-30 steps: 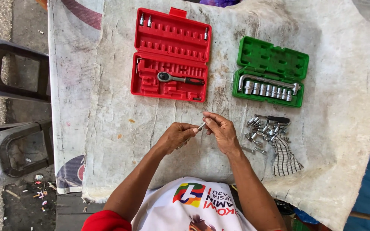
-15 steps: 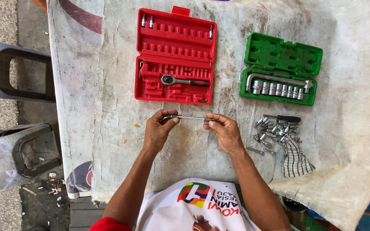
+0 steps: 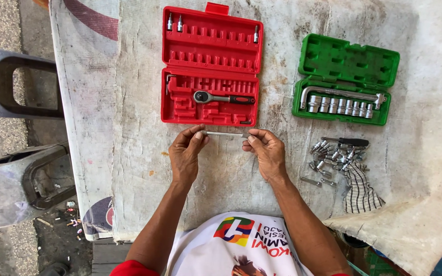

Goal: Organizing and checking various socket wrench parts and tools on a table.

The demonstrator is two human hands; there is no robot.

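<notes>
Hands pulled apart since a second ago: left hand (image 3: 186,153) and right hand (image 3: 265,152) were pinched together on a small bit, now spread, each gripping one end of a thin metal rod (image 3: 225,134) level between them.

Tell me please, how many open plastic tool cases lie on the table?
2. The red case lies at the top middle, just beyond both hands. The green case lies to its right, above the loose pile of metal bits. None seems hidden.
</notes>
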